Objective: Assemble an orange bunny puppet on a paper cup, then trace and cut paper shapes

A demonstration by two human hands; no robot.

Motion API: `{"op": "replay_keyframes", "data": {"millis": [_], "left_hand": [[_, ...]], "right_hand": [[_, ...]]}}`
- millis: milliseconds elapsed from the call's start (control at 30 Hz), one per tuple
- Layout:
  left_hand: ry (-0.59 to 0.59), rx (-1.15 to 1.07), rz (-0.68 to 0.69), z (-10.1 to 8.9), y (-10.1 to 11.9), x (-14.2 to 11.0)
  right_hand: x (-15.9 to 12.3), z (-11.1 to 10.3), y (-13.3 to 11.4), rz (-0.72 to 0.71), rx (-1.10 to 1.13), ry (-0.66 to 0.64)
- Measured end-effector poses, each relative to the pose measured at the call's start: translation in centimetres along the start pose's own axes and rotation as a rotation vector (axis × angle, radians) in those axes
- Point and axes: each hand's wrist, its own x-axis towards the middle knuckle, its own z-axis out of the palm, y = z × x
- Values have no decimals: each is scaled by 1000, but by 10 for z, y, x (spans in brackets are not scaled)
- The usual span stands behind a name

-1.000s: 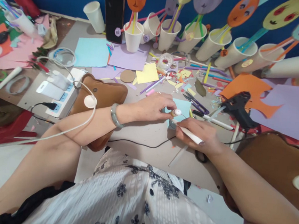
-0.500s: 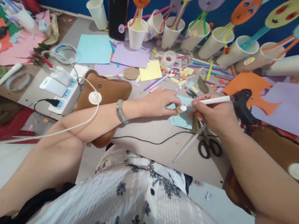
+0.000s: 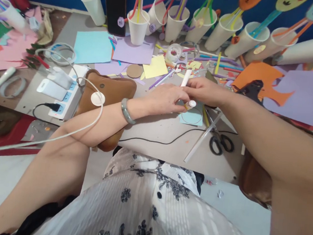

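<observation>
Between thumb and fingers, my left hand (image 3: 169, 99) grips a small white-topped cylinder (image 3: 192, 103) that stands on a piece of light blue paper (image 3: 190, 118). A larger drawn circle shows on the near part of that paper. My right hand (image 3: 202, 90) is closed around a white marker (image 3: 186, 78), whose back end points up and away. The marker's tip is hidden behind the fingers, close to the cylinder. Just right of the paper lie a clear stick (image 3: 202, 138) and black-handled scissors (image 3: 221, 144).
White paper cups (image 3: 138, 28) with paper faces on pipe cleaners line the back. A black glue gun (image 3: 253, 90) lies at right by orange paper (image 3: 271, 83). A power strip (image 3: 71, 91) and brown pouch (image 3: 108, 91) are at left. A black cable (image 3: 167, 147) crosses the front.
My right hand has swung to the far side of the cylinder, and the marker now leans away instead of to the right. My left hand keeps its hold. The view has shifted slightly.
</observation>
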Motion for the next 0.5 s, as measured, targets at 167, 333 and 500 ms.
{"op": "replay_keyframes", "data": {"millis": [167,333,500], "left_hand": [[24,-20,67,5,-7,3],[81,-55,118,12,-17,7],[53,-22,94,10,-15,6]], "right_hand": [[8,-2,-2,36,-160,-12],[12,-3,-3,-38,-177,-114],[16,-5,0,-77,-193,-160]]}}
